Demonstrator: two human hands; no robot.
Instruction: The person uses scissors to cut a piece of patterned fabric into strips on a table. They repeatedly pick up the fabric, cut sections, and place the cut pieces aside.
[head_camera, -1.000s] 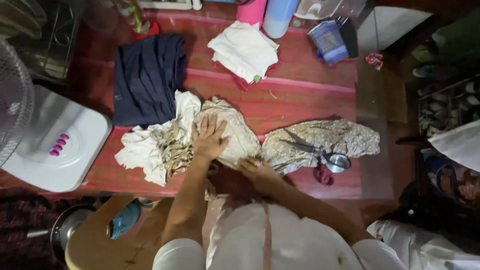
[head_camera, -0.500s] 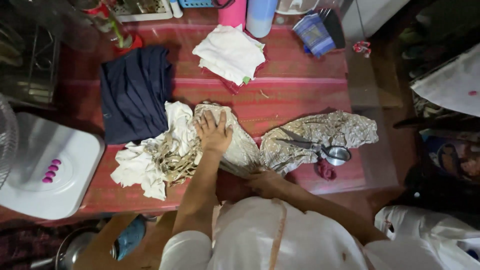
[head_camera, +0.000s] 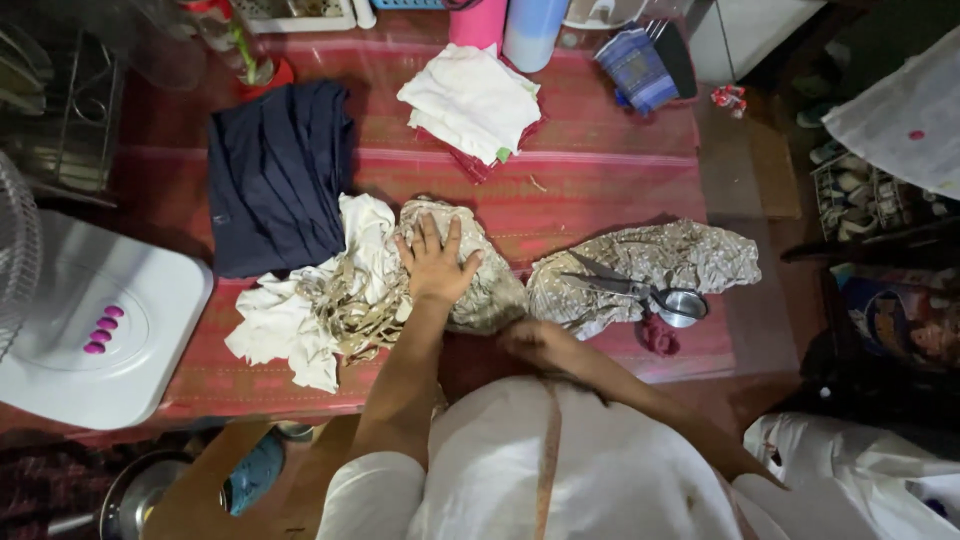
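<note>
My left hand (head_camera: 436, 262) lies flat, fingers spread, on a crumpled patterned beige cloth (head_camera: 478, 288) in the middle of the red table (head_camera: 600, 190). Just left of it is a heap of white and beige scraps (head_camera: 310, 310). My right hand (head_camera: 535, 342) is at the table's near edge, gripping the lower edge of the same beige cloth. To the right, scissors (head_camera: 630, 290) rest on a second patterned cloth piece (head_camera: 680, 255).
A folded navy garment (head_camera: 275, 175) lies at the back left, a folded white cloth stack (head_camera: 475, 100) at the back centre. Pink and blue bottles (head_camera: 505, 25) stand behind. A white fan base (head_camera: 90, 325) sits at the left. A red scrap (head_camera: 658, 335) lies near the scissors.
The view has shifted slightly. My left hand stays pressed on the beige cloth while my right hand has moved a little along the cloth's near edge.
</note>
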